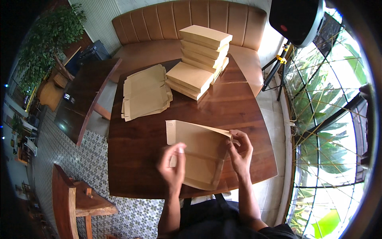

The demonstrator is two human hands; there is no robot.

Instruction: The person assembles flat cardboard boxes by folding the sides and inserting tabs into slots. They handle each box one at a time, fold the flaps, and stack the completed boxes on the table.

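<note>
A partly folded brown cardboard box is at the table's near side, its right and far walls raised and a flap sticking out at its far left. My right hand pinches its far right corner between thumb and fingers. Beside the left edge of the box, my left hand has curled fingers, a little smeared by motion. Whether it grips the cardboard there I cannot tell.
Flat unfolded cardboard sheets lie stacked at the far left of the dark wooden table. Folded boxes rise in a tall pile behind a lower box stack. A brown bench curves behind; a wooden chair stands left.
</note>
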